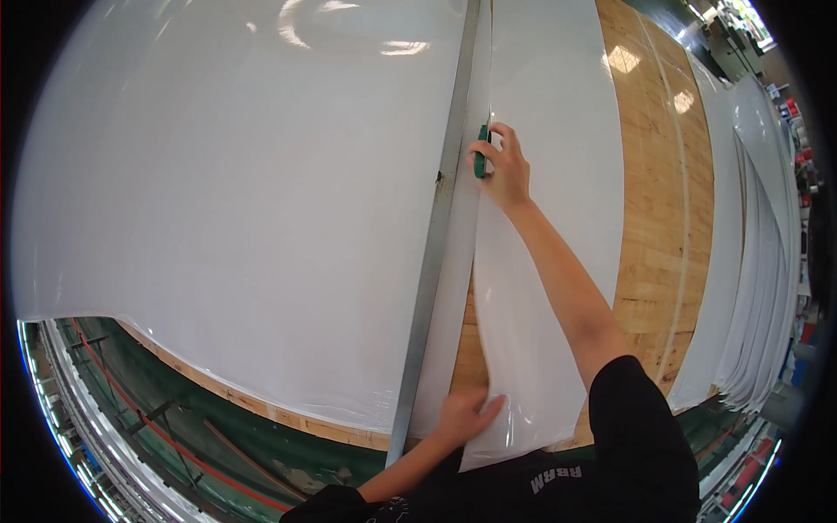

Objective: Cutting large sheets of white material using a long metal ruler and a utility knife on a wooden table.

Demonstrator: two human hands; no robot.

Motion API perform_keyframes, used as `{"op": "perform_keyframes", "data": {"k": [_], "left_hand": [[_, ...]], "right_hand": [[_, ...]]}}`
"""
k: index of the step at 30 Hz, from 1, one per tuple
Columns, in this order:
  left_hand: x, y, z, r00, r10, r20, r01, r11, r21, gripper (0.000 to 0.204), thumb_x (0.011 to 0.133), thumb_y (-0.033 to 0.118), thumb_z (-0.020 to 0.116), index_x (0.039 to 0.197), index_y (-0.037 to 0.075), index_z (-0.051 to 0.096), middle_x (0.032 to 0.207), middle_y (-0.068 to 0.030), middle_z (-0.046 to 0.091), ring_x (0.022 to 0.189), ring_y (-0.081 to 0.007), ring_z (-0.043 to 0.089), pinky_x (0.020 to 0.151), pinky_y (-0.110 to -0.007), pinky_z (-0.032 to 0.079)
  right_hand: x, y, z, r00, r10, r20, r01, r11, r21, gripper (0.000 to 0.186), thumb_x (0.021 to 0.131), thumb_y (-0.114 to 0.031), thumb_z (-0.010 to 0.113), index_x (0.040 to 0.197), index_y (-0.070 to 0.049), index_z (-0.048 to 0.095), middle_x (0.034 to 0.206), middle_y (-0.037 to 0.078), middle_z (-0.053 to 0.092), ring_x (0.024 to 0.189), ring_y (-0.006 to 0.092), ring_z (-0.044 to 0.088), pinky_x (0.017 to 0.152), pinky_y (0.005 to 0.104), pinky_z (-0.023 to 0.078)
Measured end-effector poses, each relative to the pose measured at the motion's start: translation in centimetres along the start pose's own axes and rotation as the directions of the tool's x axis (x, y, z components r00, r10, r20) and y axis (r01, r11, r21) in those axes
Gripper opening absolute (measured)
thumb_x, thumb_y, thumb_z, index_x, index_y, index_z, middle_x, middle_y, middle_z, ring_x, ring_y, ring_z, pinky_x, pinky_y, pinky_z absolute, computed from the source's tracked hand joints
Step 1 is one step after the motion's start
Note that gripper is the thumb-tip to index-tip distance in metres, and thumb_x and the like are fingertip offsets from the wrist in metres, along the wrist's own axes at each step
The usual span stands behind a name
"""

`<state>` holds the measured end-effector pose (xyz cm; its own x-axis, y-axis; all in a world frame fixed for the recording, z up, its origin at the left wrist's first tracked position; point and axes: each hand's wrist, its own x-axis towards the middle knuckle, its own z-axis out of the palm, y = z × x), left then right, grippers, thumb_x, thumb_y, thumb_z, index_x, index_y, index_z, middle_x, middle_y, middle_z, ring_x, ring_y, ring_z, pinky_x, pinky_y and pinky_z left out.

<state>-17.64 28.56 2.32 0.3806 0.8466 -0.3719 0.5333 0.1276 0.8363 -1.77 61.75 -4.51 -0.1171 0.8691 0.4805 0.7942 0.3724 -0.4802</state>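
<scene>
My right hand is closed round a green-handled cutter, upright beside a long metal straightedge. Its tip lies at a seam in the glossy white sheet. On the near side of that hand the seam gapes, and the right-hand white sheet piece curls up with a wavy edge. My left hand is low by the near end of this edge, thumb stretched toward the sheet. Its other fingers are blurred, so a grip cannot be made out. Left of the straightedge spreads a broad white sheet.
A wooden tabletop shows on the right and through the gap. Beyond it a stack of white sheets droops over the right side. Below the table's near left edge are a green surface and a red-orange line.
</scene>
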Motion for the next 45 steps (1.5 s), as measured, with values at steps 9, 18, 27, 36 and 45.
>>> {"op": "perform_keyframes", "data": {"k": [9,18,27,36,45], "left_hand": [[13.8,-1.3,-3.3,0.968,-0.166,-0.186,0.037,0.833,-0.551,0.046,0.087,0.029,0.064,0.121,0.0,0.051,0.103,-0.0165,0.065,0.096,-0.0297,0.063,0.079,-0.036,0.049],[17.3,-3.1,-2.2,0.69,0.399,-0.604,-0.375,0.911,0.173,0.02,0.08,0.02,0.069,0.076,0.006,0.055,0.065,-0.0069,0.055,0.071,-0.0251,0.052,0.066,-0.038,0.039],[17.1,-3.5,-2.1,0.729,0.385,-0.566,-0.408,0.908,0.091,0.016,0.08,0.016,0.068,0.075,0.007,0.056,0.065,-0.0027,0.055,0.071,-0.0223,0.051,0.072,-0.036,0.038],[17.0,-3.7,-2.1,0.754,0.365,-0.546,-0.403,0.914,0.054,0.016,0.077,0.015,0.071,0.075,0.006,0.058,0.069,-0.0034,0.057,0.07,-0.0223,0.053,0.072,-0.036,0.037],[17.0,-3.8,-2.2,0.77,0.341,-0.538,-0.415,0.91,-0.016,0.015,0.076,0.014,0.071,0.075,0.006,0.059,0.069,-0.0035,0.058,0.069,-0.0224,0.053,0.074,-0.035,0.037]], "right_hand": [[0.6,-5.1,-0.2,0.77,0.609,0.192,-0.628,0.776,0.055,0.037,0.078,-0.011,0.061,0.114,-0.016,0.056,0.11,0.014,0.054,0.083,0.0255,0.061,0.065,0.0382,0.052],[3.0,-5.3,-0.6,0.513,0.771,0.378,-0.856,0.427,0.292,0.059,0.088,-0.009,0.048,0.143,-0.012,0.028,0.092,0.009,0.056,0.063,0.0152,0.053,0.05,0.033,0.048],[1.1,-2.7,1.3,0.62,0.691,0.372,-0.785,0.548,0.289,0.064,0.085,-0.011,0.041,0.145,0.0,0.02,0.133,0.023,0.047,0.114,0.031,0.053,0.096,0.0348,0.041],[-0.6,-0.1,4.7,0.911,0.404,-0.085,-0.393,0.912,0.116,0.062,0.086,-0.01,0.045,0.145,-0.007,0.027,0.086,0.005,0.056,0.057,0.0123,0.049,0.05,0.0293,0.043],[4.5,-1.7,-0.8,0.555,0.712,0.43,-0.822,0.388,0.418,0.059,0.087,-0.011,0.044,0.143,-0.003,0.029,0.088,0.006,0.052,0.063,0.0147,0.048,0.054,0.0307,0.045]]}}
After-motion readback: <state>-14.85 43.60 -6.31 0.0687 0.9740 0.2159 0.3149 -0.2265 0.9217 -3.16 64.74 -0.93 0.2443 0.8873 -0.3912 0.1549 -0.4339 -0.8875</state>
